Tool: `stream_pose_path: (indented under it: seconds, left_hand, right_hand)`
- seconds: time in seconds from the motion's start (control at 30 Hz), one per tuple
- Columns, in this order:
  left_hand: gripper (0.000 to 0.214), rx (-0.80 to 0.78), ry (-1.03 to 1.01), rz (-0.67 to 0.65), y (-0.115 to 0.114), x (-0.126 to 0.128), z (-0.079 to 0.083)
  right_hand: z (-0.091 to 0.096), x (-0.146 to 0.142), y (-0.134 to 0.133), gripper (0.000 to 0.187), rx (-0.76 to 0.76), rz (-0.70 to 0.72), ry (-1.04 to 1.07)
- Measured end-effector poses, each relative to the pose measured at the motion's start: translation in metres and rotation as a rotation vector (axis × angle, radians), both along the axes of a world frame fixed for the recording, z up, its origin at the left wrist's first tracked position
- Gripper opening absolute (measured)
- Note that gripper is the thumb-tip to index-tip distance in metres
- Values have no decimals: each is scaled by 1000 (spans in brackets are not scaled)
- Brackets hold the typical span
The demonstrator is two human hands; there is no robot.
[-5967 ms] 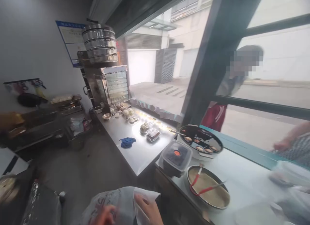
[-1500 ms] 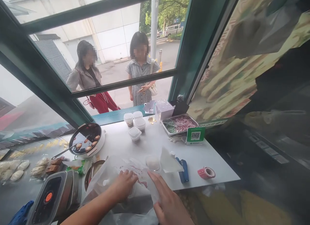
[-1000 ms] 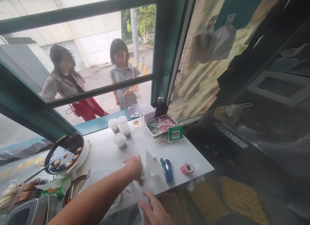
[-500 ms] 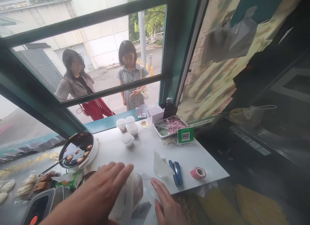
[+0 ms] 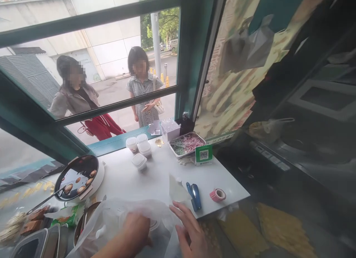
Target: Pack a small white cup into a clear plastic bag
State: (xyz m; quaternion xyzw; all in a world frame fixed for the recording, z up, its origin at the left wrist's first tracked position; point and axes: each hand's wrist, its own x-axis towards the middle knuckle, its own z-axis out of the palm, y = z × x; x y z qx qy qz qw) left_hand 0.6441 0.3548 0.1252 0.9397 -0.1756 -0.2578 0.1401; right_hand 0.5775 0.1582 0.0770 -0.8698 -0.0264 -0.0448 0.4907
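Note:
A thin translucent plastic bag (image 5: 107, 213) lies loosely spread at the near edge of the white counter. Over it is my left hand (image 5: 136, 228), smeared by motion, its fingers pointing down and mostly hidden. Beside it, a round clear rim (image 5: 154, 224) shows faintly through the plastic. My right hand (image 5: 193, 232) is at the bag's right side, fingers stretched out and thumb apart, touching or close to the plastic. Just beyond its fingertips lie a white paper bag (image 5: 178, 191) and a blue stapler (image 5: 194, 195).
A pink tape roll (image 5: 217, 195) sits right of the stapler. Several lidded tubs (image 5: 139, 161) stand near the window, beside a tray of shredded strips (image 5: 187, 144) and a green QR sign (image 5: 204, 154). At left is a pan of eggs (image 5: 78, 178). Two people stand outside.
The bag now spreads wide at the left, where my left hand was raised beside a wrapped item. That hand has dropped lower. The view has shifted slightly to the right.

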Motion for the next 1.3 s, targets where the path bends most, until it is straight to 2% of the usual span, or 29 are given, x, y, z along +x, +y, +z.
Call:
stream_pose_path:
  seconds: [0.07,0.1,0.17,0.2,0.27,0.33,0.4,0.47,0.53,0.67,0.7,0.77,0.8,0.83,0.9,1.0,1.1,1.2,1.3]
  left_hand:
    - [20,66,-67,-35,-14,8,35]
    - [23,62,-135,-79,-27,18,48]
    - [34,81,-364,-427,-61,46,59]
    - [34,81,-373,-521,-80,62,57]
    - [24,98,-334,-633,-113,91,40]
    - [14,135,-287,-687,-129,109,19]
    - [14,173,-272,-680,-125,116,10]
    - [15,199,-286,-622,-105,112,23]
    - [15,213,-317,-535,-75,100,60]
    - [27,184,-390,-365,-9,59,173]
    - [26,131,-366,-274,5,49,198]
    - [27,25,-252,-96,26,32,232]
    - [27,-33,-175,-28,33,25,238]
    - [27,-84,-93,21,38,21,238]
    - [25,-201,80,103,43,18,217]
    - [23,-435,320,230,42,21,158]
    - [22,-550,394,275,33,24,94]
    - [20,-582,431,311,13,22,38]
    - [27,-534,407,380,-15,14,-11]
  right_hand:
    - [-3,-5,-5,35,-11,17,-10]
    - [-4,-7,-6,33,-22,44,-11]
    - [-8,-12,-9,32,-77,120,-8]
    - [-10,-14,-10,34,-115,164,-5]
    - [-13,-16,-10,41,-191,241,1]
    - [-14,-15,-11,48,-227,295,20]
    - [-13,-14,-12,53,-210,313,46]
    - [-9,-12,-13,55,-172,304,66]
    - [-2,-11,-14,57,-130,298,74]
    - [13,-11,-10,63,-57,273,110]
    - [17,-10,-8,64,-44,252,119]
    - [24,-9,-1,65,-29,205,131]
    - [27,-9,3,66,-21,185,134]
    - [29,-8,7,67,-9,166,135]
    - [33,-8,15,69,29,130,127]
    - [34,-11,25,70,99,77,113]
    - [31,-18,30,67,165,-1,104]
    - [26,-23,33,63,246,-102,107]
    - [23,-19,36,62,341,-163,154]
